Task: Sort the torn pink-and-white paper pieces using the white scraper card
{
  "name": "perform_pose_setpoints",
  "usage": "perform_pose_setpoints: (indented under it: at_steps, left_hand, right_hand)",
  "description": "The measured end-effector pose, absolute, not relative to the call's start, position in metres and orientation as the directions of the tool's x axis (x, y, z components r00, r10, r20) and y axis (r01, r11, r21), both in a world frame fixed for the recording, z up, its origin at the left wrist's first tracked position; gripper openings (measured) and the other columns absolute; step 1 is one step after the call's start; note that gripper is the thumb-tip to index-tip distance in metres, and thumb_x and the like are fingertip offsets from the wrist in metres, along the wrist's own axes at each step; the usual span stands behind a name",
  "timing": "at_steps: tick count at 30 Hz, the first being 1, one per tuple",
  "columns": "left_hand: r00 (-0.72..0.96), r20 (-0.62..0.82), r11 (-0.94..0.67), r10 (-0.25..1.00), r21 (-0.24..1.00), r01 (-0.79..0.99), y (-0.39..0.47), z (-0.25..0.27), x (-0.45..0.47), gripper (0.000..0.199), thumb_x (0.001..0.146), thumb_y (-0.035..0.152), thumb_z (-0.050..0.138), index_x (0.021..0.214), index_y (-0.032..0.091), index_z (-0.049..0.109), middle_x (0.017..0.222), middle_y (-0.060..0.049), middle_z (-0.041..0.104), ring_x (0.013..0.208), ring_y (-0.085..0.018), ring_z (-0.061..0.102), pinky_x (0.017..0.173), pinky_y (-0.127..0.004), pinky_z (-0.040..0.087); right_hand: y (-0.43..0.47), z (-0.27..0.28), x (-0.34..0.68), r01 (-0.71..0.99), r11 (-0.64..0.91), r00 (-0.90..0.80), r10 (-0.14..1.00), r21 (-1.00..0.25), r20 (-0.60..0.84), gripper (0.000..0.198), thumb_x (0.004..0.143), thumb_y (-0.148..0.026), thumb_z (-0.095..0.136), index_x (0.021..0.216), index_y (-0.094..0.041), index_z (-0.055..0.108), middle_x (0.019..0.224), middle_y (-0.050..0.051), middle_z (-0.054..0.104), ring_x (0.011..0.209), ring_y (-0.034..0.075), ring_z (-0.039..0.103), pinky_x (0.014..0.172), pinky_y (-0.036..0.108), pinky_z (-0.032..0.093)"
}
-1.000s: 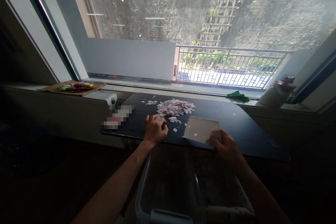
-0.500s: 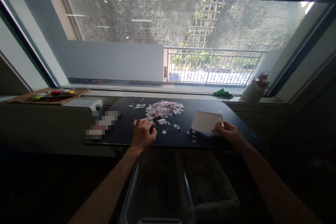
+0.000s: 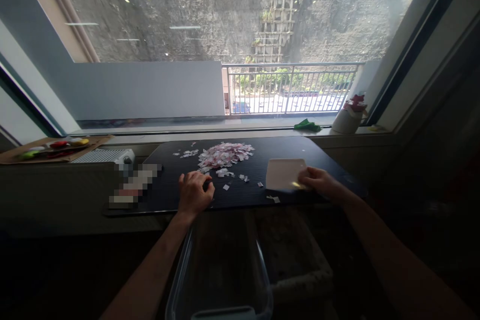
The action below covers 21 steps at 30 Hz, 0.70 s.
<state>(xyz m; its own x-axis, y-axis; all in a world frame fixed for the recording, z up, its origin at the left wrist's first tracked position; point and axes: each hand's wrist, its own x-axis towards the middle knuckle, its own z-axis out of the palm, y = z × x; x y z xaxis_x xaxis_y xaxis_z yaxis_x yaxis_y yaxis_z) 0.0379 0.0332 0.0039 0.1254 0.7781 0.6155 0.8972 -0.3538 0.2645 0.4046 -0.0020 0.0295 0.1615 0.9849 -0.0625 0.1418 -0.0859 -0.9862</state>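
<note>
My right hand (image 3: 318, 180) is closed on the right edge of a pale, flat rectangular card (image 3: 285, 172) with rounded corners, held over the right part of a black table (image 3: 240, 199). Just below the card, a few paper scraps (image 3: 275, 199) lie close together near the table's front edge. My left hand (image 3: 195, 190) rests on the table at the front left, fingers curled; whether anything is in them is hidden. Beyond it sits a heap of small pale pink and white paper pieces (image 3: 227, 155), with several loose scraps around it.
Below the table's front edge stands a clear plastic bin (image 3: 268, 280), with a pale-rimmed tray (image 3: 303, 280) beside it. A blurred-out item (image 3: 131, 190) lies on the table's left. Green cloth (image 3: 307, 125) and a white pot (image 3: 348, 119) stand along the window sill.
The view has turned slightly right. Scraps that lay in a short column below the card are now bunched together. My right hand still holds the card, and my left hand keeps its curled pose.
</note>
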Motion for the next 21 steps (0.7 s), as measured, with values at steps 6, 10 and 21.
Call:
perform_pose_setpoints:
  at_steps: [6,10,21]
  left_hand:
    - [0.121,0.611,-0.353,0.783,0.275,0.894,0.033,0.005,0.038,0.016,0.076,0.027,0.050,0.081,0.022,0.065,0.094,-0.009,0.070,0.105,-0.029,0.057,0.101,-0.052,0.030]
    - [0.128,0.608,-0.359,0.783,0.275,0.892,0.033,0.005,0.038,0.017,0.076,0.027,0.050,0.081,0.022,0.065,0.093,-0.008,0.071,0.105,-0.029,0.057,0.101,-0.052,0.030]
    - [0.131,0.600,-0.360,0.790,0.279,0.890,0.033,0.006,0.038,0.016,0.076,0.027,0.051,0.082,0.022,0.065,0.093,-0.007,0.070,0.106,-0.029,0.056,0.102,-0.052,0.030]
  right_hand:
    - [-0.012,0.033,0.408,0.147,-0.136,0.151,0.982,-0.980,-0.113,0.023,0.053,-0.015,0.076,0.074,-0.019,0.067,0.067,-0.001,0.071,0.057,0.014,0.063,0.046,0.022,0.050]
    - [-0.018,0.035,0.405,0.149,-0.137,0.127,0.985,-0.979,-0.118,0.025,0.053,-0.018,0.077,0.076,-0.019,0.067,0.070,-0.001,0.071,0.060,0.014,0.063,0.049,0.022,0.050]
    - [-0.036,0.044,0.411,0.194,-0.147,0.086,0.987,-0.970,-0.132,0.032,0.052,-0.031,0.082,0.077,-0.018,0.067,0.072,0.000,0.070,0.061,0.015,0.063,0.051,0.024,0.050]
